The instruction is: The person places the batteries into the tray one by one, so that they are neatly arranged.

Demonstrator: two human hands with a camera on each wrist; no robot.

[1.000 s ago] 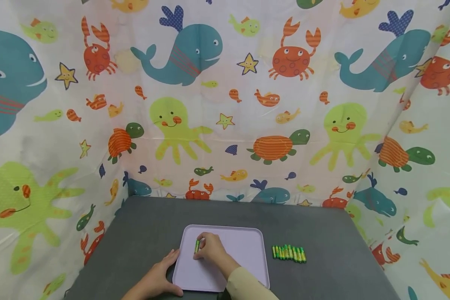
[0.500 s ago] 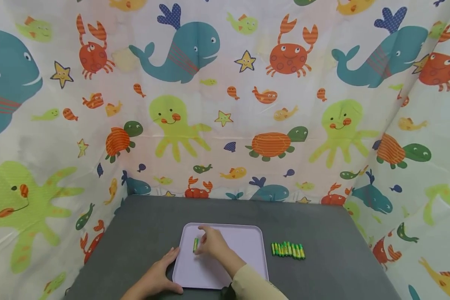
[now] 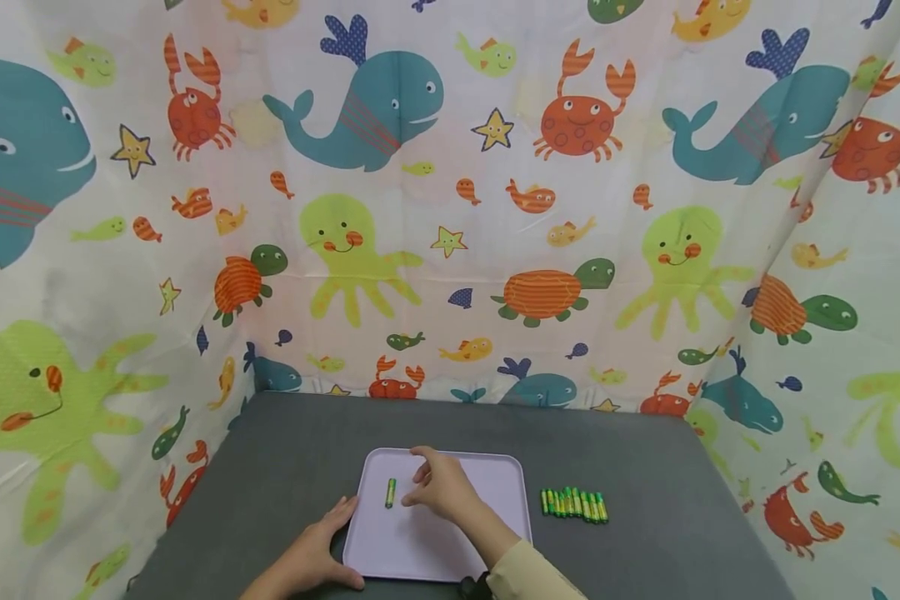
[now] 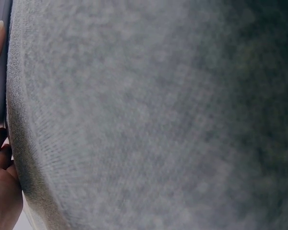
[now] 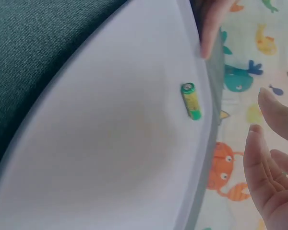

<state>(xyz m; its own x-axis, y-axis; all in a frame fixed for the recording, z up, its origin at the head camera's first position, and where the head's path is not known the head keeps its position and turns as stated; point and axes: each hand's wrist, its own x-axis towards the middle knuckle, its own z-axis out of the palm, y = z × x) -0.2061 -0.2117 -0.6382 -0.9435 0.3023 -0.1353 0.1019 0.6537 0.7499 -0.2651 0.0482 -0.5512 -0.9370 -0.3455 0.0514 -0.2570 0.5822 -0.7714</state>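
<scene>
A single green-and-yellow battery [image 3: 391, 493] lies on the left part of a pale lilac tray [image 3: 390, 546]; in the right wrist view the same battery [image 5: 191, 101] is near the tray's rim. Just to its right, my right hand [image 3: 444, 487] hovers over the tray with thumb and forefinger spread apart, holding nothing. My left hand [image 3: 318, 546] rests against the tray's left side, fingers along the edge and thumb by the near corner. In the left wrist view only part of that hand [image 4: 5, 191] shows beside the tray edge.
Several matching batteries [image 3: 573, 505] stand in a tight row on the dark grey table [image 3: 645, 467], right of the tray. A white curtain [image 3: 450, 183] printed with sea animals encloses the back and sides.
My right hand has let go of the battery and drawn away to the right, leaving it lying on the tray. My left hand stays at the tray's edge.
</scene>
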